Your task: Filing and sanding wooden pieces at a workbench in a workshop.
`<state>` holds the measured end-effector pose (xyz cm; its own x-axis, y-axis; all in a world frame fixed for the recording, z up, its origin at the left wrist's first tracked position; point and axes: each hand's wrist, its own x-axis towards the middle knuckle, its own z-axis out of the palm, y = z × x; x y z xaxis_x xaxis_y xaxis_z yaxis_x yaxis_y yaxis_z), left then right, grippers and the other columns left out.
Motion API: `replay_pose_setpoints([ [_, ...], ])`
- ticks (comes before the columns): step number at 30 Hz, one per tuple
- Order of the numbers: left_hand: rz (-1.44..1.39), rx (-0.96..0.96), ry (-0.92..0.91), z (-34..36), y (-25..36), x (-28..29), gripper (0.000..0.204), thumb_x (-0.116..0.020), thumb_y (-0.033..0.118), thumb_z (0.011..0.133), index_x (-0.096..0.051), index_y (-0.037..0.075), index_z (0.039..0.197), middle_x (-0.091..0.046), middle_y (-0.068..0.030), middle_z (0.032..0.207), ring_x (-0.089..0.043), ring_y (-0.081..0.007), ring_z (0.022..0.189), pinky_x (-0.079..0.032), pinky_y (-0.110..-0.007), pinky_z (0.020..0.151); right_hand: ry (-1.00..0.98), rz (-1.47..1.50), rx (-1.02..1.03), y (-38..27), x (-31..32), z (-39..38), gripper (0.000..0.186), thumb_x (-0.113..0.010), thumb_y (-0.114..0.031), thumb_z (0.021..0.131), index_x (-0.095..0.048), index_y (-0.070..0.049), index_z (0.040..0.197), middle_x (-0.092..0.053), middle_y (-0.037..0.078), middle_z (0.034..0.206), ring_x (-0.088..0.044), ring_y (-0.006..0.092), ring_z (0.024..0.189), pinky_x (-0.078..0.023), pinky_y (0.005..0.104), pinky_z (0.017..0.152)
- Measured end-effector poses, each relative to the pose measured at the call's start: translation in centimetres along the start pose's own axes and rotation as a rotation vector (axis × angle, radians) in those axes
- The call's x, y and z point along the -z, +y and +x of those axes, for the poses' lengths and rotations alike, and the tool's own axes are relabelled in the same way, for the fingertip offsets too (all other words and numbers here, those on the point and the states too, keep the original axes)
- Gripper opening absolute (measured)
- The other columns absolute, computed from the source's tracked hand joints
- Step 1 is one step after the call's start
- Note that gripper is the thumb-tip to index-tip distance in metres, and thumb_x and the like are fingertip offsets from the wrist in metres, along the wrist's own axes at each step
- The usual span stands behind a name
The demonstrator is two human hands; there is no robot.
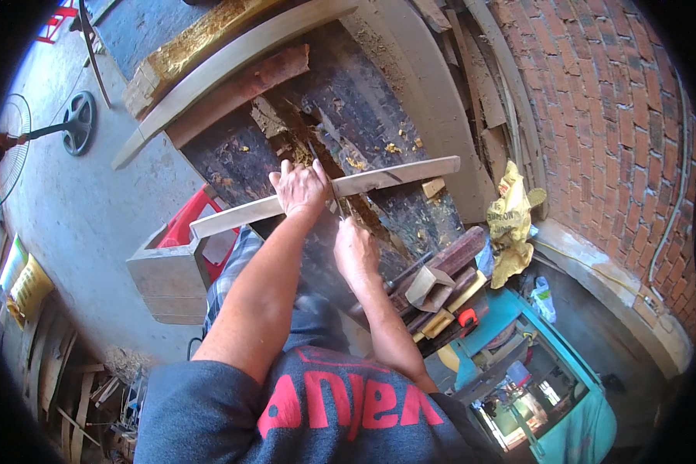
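A long pale wooden board (397,174) lies diagonally across the dark, worn workbench (363,108). My left hand (300,188) grips the board near its middle, its fingers curled over the wood. Just below and to the right, my right hand (356,249) is closed around the lower end of a thin, long tool (336,197), which crosses the board beside my left hand; its exact kind is unclear. Wood chips lie in the bench's central split, and a small wood block (433,187) sits near the board's right part.
A curved plank (232,46) lies at the back. A grey wooden box (162,282) holding red material stands left, beyond it a fan (8,155). Right are hand tools (425,294), a yellow sack (510,232), a teal machine (572,417) and a brick wall (595,124).
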<state>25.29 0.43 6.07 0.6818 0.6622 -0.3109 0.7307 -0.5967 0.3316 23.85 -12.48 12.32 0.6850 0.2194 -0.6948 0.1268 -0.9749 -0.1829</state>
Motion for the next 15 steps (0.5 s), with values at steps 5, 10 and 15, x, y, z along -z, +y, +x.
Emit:
replay_pose_setpoints([
  [5,0.042,0.055,-0.027,0.1,0.2,-0.3,0.049,-0.044,0.036,0.093,-0.072,0.005,0.068,-0.070,-0.0092,0.078,-0.056,-0.0216,0.096,-0.035,-0.043,0.085,0.103,0.090,0.114,-0.9,1.7,-0.9,0.035,-0.037,-0.026,0.101,-0.060,0.001,0.094,-0.066,0.026,0.083,-0.066,0.0428,0.083,-0.053,0.0520,0.073],
  [10,0.110,0.033,-0.083,0.2,0.3,-0.1,0.045,-0.044,0.036,0.093,-0.072,0.009,0.071,-0.070,-0.0056,0.079,-0.057,-0.0206,0.094,-0.036,-0.043,0.083,0.037,-0.014,0.068,0.2,1.8,-1.7,0.034,-0.039,-0.026,0.100,-0.060,0.001,0.093,-0.067,0.026,0.081,-0.067,0.0421,0.080,-0.054,0.0511,0.071],
  [15,0.081,0.042,0.037,0.3,0.2,-0.4,0.046,-0.044,0.038,0.094,-0.072,0.010,0.070,-0.070,-0.0073,0.077,-0.058,-0.0213,0.091,-0.037,-0.043,0.084,0.068,0.042,0.056,-0.4,1.9,-1.1,0.030,-0.042,-0.020,0.098,-0.061,0.002,0.089,-0.066,0.026,0.087,-0.066,0.0429,0.084,-0.053,0.0506,0.074],
])
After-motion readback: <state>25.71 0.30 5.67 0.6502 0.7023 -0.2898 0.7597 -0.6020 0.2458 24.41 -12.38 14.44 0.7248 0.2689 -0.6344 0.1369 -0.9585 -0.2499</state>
